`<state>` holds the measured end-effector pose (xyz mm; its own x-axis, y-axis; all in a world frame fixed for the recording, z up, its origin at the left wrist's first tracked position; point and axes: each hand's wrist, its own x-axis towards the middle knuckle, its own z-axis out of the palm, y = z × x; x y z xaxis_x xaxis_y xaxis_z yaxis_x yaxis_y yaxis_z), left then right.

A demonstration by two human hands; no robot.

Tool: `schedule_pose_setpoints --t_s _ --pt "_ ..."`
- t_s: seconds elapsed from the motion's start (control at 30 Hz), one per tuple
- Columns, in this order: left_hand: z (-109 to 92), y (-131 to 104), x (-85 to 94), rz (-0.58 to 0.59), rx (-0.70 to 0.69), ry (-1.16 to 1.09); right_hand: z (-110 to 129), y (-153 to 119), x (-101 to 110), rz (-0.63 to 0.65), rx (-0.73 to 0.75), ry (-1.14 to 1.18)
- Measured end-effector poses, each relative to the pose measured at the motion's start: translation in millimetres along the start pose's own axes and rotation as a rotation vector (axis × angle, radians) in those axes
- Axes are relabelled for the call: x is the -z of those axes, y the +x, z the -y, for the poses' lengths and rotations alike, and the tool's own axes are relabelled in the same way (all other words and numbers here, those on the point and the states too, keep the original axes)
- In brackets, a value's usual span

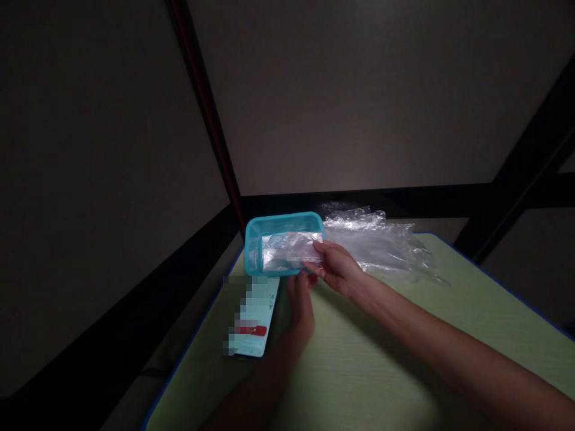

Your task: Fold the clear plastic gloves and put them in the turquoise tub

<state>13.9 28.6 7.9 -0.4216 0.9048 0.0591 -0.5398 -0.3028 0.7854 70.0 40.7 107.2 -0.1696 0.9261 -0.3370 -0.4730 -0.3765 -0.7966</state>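
My right hand [335, 263] pinches a small clear plastic packet [302, 246] between thumb and fingers, over the right part of a turquoise plastic basket [284, 218]. Inside the basket lie more shiny clear packets [275, 254], partly covered by the held one. Just below, at the basket's front right corner, is my left hand [302, 293]. Its fingers are curled in close under the right hand; what they hold, if anything, is hidden.
A pile of clear plastic bags [381, 242] spreads over the table to the right of the basket. A phone [258, 317] with a lit screen lies in front of the basket at the left. The pale green table [386, 371] has a blue edge, and a wall [359, 108] rises behind.
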Motion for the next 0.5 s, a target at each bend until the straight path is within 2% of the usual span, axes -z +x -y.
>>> schedule_pose_setpoints --t_s 0.23,0.5 --pt "2.3 1.2 3.7 0.031 -0.008 -0.003 -13.9 31.9 -30.6 -0.131 -0.037 0.015" --pt "2.3 2.1 2.0 0.031 0.013 0.001 -15.6 58.7 -36.5 -0.182 0.000 -0.060"
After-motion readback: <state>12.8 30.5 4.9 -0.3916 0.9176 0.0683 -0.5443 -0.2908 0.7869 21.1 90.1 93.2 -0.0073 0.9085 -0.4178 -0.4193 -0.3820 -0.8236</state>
